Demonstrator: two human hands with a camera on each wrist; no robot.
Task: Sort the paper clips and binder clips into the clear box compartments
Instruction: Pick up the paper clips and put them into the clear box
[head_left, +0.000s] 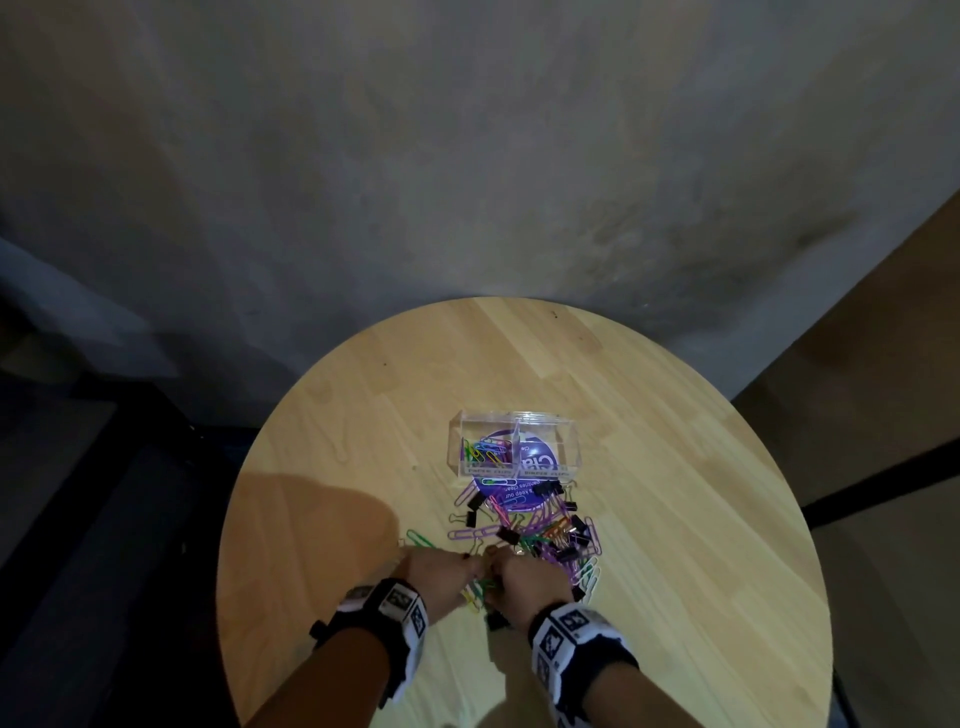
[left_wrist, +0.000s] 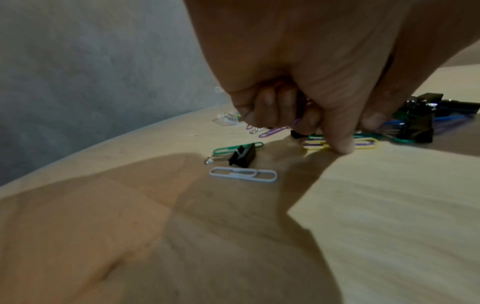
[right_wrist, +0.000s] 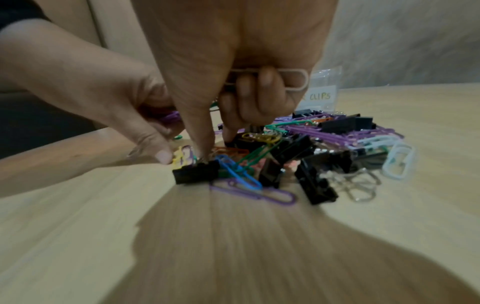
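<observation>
My right hand (right_wrist: 233, 86) grips a pale paper clip (right_wrist: 298, 79), left hand (left_wrist: 298, 86) curls round purple clips (left_wrist: 275, 130), both on desk (head_left: 675, 519) pile.

Round table (head_left: 363, 426) in light wood planks. Sitting on it toward the far side is the clear box (head_left: 512, 441), and right in front of that there's a messy pile of paper clips (head_left: 540, 525) in purple, green, blue and yellow, mixed with black binder clips (head_left: 506, 534). A white paper clip (left_wrist: 242, 174) lies a bit apart on the left, near a lone binder clip (left_wrist: 242, 157).
</observation>
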